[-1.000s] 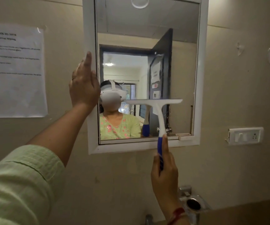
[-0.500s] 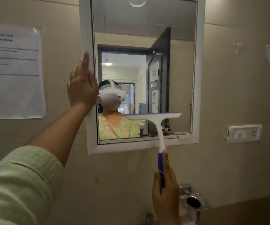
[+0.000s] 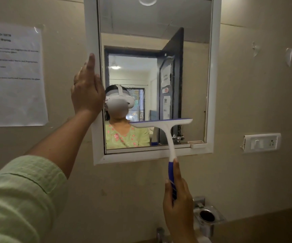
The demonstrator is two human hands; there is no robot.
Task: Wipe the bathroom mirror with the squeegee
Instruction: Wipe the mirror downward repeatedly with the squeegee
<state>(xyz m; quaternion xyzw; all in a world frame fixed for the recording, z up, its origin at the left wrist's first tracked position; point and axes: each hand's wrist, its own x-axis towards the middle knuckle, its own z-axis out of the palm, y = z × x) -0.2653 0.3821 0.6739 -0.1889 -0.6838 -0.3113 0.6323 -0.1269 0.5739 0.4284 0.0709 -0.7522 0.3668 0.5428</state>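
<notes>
A white-framed mirror hangs on the beige wall, reflecting a person and an open dark door. My right hand grips the blue handle of a white squeegee, whose blade lies level against the glass near the mirror's lower edge. My left hand presses flat on the frame's left side, fingers pointing up, holding nothing.
A printed paper sheet is taped to the wall left of the mirror. A white switch and socket plate sits on the right. A metal holder is fixed to the wall below, beside my right hand.
The squeegee has slid down the glass from mid-height to near the bottom edge, my right hand dropping with it. My left hand has stayed on the frame.
</notes>
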